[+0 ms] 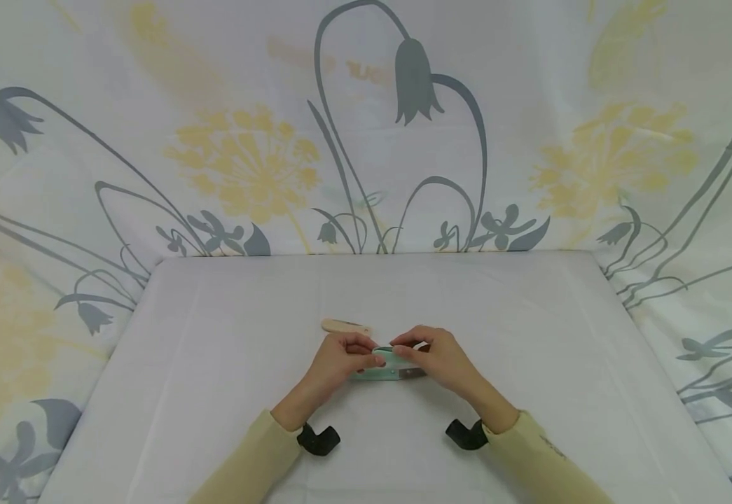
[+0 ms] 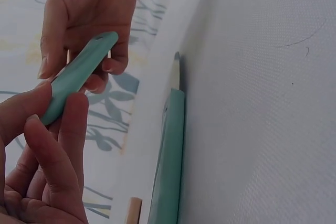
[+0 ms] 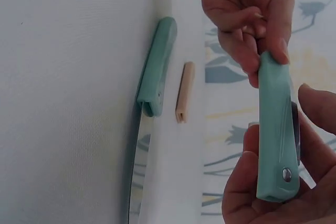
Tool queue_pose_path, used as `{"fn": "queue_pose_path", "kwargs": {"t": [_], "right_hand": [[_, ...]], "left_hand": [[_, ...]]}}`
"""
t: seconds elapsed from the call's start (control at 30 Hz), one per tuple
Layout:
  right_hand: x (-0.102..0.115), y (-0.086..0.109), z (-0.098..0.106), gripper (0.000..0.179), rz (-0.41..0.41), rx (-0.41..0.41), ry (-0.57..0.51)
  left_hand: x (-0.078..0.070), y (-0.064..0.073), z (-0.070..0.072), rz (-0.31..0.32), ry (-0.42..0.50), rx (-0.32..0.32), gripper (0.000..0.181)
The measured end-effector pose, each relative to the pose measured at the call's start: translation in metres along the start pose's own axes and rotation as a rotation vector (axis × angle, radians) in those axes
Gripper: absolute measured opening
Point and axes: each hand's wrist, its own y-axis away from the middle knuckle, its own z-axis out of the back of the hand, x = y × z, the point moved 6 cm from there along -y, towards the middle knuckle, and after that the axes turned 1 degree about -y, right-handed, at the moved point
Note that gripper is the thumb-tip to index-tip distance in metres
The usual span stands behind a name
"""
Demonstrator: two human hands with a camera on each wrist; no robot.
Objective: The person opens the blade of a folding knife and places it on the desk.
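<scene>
- Head view: left hand (image 1: 343, 355) and right hand (image 1: 433, 357) meet low centre, near a beige handle (image 1: 345, 326).
- Left wrist: left fingertips pinch the green knife (image 2: 79, 74), upper left, seemingly steadying it; an unfolded knife (image 2: 170, 156) lies lower centre.
- Right wrist: right fingers curl round its lower end, apparently supporting it; only here I see its rivet (image 3: 286, 174).

High head view, close wrist views

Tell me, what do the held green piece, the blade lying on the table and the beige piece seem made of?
Green piece: probably plastic, satin; smooth, evenly coloured. Its glinting rivet looks metal. Blade: likely polished steel, with mirror-like reflections. Beige piece: matte, perhaps wood or plastic; no grain is clear.
</scene>
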Motion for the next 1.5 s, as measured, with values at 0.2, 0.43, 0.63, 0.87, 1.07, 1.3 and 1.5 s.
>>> {"fn": "queue_pose_path", "kwargs": {"t": [0.2,0.43,0.63,0.87,1.07,1.3,1.5], "right_hand": [[0.0027,-0.0004,-0.0067,0.018,0.001,0.011,-0.036],[0.0048,0.0004,-0.0086,0.013,0.027,-0.034,-0.021],[0.0037,0.0020,-0.0089,0.009,0.012,-0.071,-0.024],[0.0024,0.0042,-0.0098,0.009,0.019,-0.126,-0.038],[0.0038,0.0044,-0.0077,0.012,0.047,-0.197,-0.057],[-0.0003,0.0047,-0.0041,0.007,-0.026,-0.254,-0.071],[-0.0034,0.0062,-0.0048,0.009,-0.057,-0.260,-0.126]], "left_hand": [[-0.0013,0.0030,-0.0015,-0.006,-0.012,0.003,0.023],[-0.0020,0.0057,-0.0018,-0.006,0.001,0.000,0.023],[-0.0003,0.0060,-0.0027,-0.004,0.011,0.002,0.023],[0.0008,0.0056,-0.0038,0.011,0.011,0.005,0.023],[0.0030,0.0048,-0.0037,0.003,0.011,0.009,0.022],[0.0054,0.0044,-0.0045,-0.004,0.018,0.019,0.022],[0.0058,0.0064,-0.0068,-0.013,0.010,0.036,0.024]]}}
